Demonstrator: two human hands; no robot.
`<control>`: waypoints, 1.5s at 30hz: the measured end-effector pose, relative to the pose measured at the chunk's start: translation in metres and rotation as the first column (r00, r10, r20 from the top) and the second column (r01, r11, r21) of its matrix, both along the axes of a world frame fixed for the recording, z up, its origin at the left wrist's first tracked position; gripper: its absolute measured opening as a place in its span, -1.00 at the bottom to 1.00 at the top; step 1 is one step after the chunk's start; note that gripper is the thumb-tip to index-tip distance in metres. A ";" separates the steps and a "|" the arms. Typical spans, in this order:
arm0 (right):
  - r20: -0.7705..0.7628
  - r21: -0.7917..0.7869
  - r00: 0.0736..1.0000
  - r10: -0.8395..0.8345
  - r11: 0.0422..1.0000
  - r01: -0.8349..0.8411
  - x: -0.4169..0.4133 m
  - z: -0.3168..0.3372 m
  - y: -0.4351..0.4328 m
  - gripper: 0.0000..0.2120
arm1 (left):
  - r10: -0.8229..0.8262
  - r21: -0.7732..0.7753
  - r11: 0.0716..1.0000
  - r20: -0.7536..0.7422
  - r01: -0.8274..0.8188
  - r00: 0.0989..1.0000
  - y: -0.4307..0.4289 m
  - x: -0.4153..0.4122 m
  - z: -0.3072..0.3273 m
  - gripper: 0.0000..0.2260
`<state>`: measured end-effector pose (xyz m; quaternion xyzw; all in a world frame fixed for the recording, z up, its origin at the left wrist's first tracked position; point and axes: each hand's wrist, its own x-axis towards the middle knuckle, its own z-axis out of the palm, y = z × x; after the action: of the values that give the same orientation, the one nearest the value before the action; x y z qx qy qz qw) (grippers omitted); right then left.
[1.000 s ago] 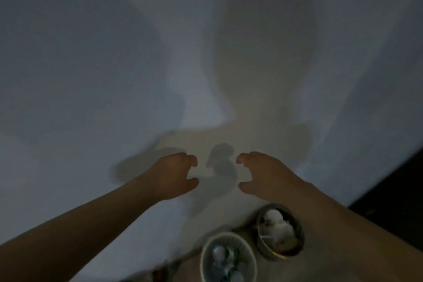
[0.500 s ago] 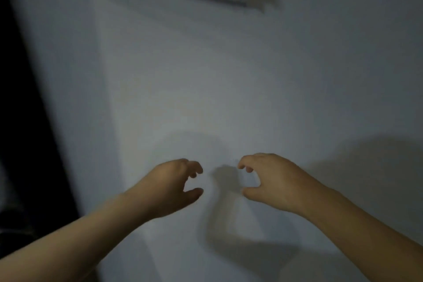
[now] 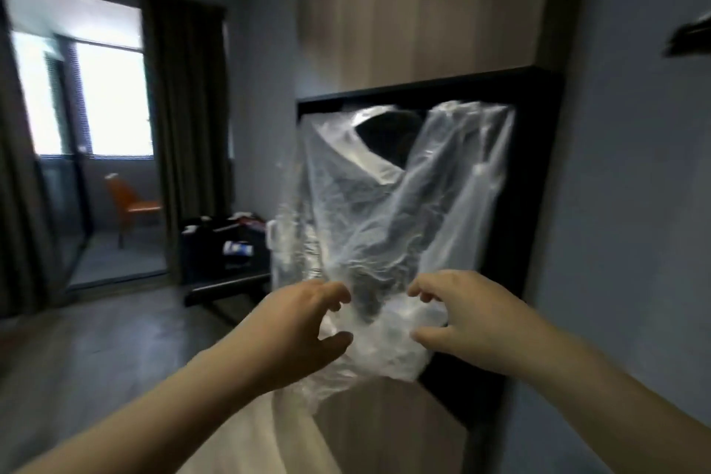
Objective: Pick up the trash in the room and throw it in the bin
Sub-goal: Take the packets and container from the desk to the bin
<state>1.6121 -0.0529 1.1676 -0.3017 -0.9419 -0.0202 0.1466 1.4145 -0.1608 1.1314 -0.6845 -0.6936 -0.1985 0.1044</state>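
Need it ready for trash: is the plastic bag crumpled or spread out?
Spread out: the plastic bag billows wide, only its bottom bunched.

Blur softens the plastic bag (image 3: 388,204). Its lower folds pass behind the left hand (image 3: 302,329) and right hand (image 3: 465,323), and whether either hand's fingers pinch the film cannot be told. The bag veils part of the dark recess (image 3: 534,181). The lower edge cuts off both forearms. Small items on the low stand (image 3: 204,262) are too blurred to identify.
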 end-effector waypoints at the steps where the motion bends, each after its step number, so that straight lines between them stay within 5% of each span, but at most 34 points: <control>1: 0.006 0.001 0.998 0.057 0.998 -0.057 -0.029 0.000 -0.006 -0.57 | 0.053 0.005 0.999 0.008 -0.053 0.999 -0.016 -0.021 0.000 -0.66; 7: 0.018 0.010 0.948 0.316 0.949 -0.316 -0.168 -0.005 -0.028 -0.58 | 0.308 -0.004 0.951 0.054 -0.308 0.950 -0.079 -0.116 -0.007 -0.64; 16: 0.031 -0.028 0.880 0.473 0.881 -0.473 -0.316 -0.018 0.014 -0.62 | 0.475 -0.005 0.879 0.073 -0.476 0.877 -0.066 -0.243 -0.011 -0.63; 27: 0.045 -0.070 0.872 0.488 0.872 -0.485 -0.479 -0.027 0.121 -0.64 | 0.549 -0.047 0.835 0.099 -0.548 0.830 0.025 -0.402 -0.017 -0.63; 45: 0.046 -0.174 0.933 0.357 0.922 -0.345 -0.774 -0.067 0.210 -0.55 | 0.433 -0.083 0.901 0.098 -0.426 0.896 0.131 -0.723 -0.033 -0.61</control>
<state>0.8382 0.1568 1.1002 -0.1381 -0.9840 0.0720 0.0863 0.6919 -0.0299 1.0986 -0.5048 -0.8381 -0.1885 0.0855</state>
